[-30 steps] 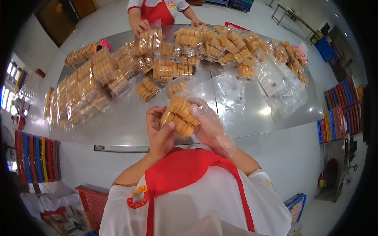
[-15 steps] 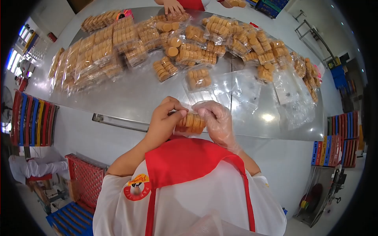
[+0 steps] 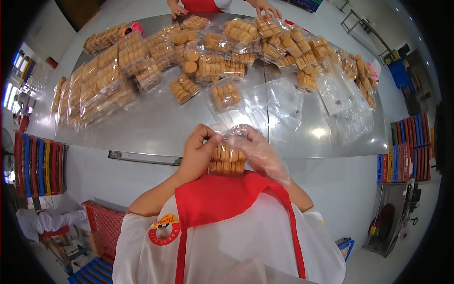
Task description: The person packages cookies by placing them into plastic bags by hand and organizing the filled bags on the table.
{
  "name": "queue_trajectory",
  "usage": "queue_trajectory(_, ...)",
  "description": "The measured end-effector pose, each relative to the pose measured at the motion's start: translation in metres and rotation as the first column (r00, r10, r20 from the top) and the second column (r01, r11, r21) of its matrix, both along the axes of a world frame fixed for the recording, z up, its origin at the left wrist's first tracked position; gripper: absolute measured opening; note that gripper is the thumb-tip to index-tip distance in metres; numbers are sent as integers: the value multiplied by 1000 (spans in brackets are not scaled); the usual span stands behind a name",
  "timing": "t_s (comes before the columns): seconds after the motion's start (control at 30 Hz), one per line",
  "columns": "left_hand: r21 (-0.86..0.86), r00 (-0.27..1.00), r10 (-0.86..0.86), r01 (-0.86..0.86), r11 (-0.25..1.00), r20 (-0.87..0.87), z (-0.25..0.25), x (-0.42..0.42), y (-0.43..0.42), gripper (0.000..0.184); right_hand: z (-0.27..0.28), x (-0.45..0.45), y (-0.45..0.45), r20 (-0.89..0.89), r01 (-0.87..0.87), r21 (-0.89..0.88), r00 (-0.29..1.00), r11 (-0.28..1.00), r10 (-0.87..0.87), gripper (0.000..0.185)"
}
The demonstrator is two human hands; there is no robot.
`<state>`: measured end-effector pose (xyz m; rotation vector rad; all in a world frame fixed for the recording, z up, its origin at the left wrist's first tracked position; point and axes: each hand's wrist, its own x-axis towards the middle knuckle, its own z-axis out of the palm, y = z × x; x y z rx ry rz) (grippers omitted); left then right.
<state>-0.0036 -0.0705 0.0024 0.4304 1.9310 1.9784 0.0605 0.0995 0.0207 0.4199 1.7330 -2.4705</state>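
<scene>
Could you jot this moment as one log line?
left hand, bare: holds clear plastic bag of round golden biscuits | right hand, clear-gloved: at bag's top | beyond: grey metal table, similar bags

Co-worker cropped, badge blurred, pouch partly hidden

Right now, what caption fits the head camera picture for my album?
Bare left hand and gloved right hand hold a clear bag of stacked biscuits.

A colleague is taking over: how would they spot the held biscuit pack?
Find the metal table, then the red apron at its near edge. Just above the apron, a bare left hand and a gloved right hand grip the biscuit pack. Unlike the packs on the table, it is held between both hands.
</scene>
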Motion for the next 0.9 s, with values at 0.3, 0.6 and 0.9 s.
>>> queue_trajectory(0.3,-52,908,-114,147,988,404,4,-11,-6,17,-4,4,1,128,51,-95,991,994,-39,18)
queue_trajectory(0.6,-77,915,-184,225,971,358,-5,-18,-14,11,-17,-3,13,222,-72,-227,967,971,123,18)
queue_trajectory(0.9,-500,927,-356,257,827,-113,25,-15,-17,35,-5,3,9,229,-117,-75,965,990,131,30)
